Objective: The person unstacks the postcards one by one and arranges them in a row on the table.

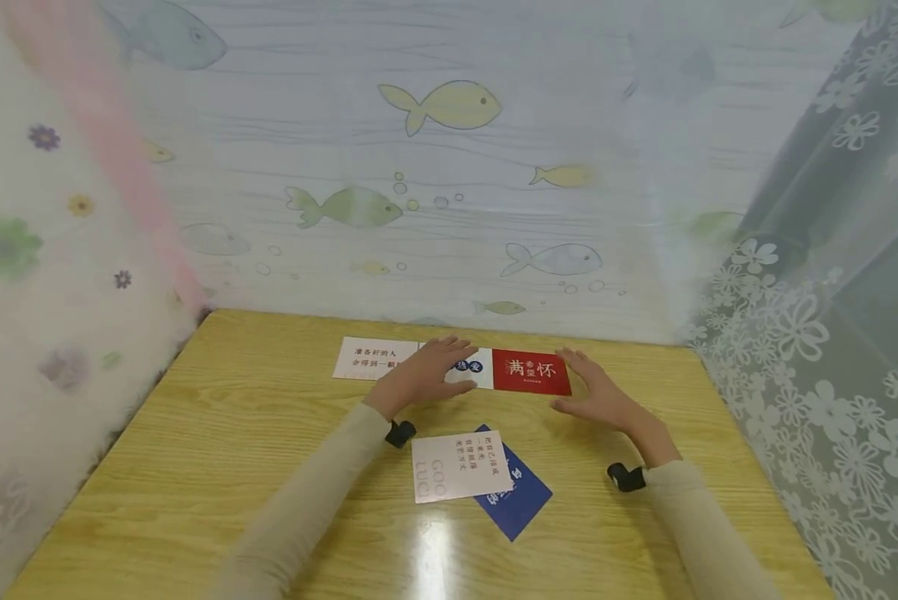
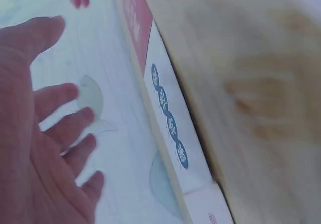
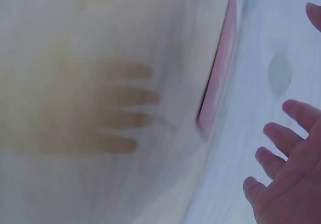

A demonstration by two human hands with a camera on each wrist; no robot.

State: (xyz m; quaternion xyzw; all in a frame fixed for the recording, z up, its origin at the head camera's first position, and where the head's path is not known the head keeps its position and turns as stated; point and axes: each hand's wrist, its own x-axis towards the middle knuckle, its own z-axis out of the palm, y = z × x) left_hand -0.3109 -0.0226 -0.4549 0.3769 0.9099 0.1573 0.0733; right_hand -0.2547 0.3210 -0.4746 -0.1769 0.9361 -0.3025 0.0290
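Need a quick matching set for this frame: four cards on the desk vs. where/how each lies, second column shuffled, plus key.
Cards
1. red card
2. blue card
3. white card with blue ovals
4. pale card lettered GOO

Place or state, in the head view
A. partly covered by another card
B. with a card at each end of it
C. lying over another card
D. furthest right of the cards

Pairs: 1-D, 2-A, 3-B, 4-C
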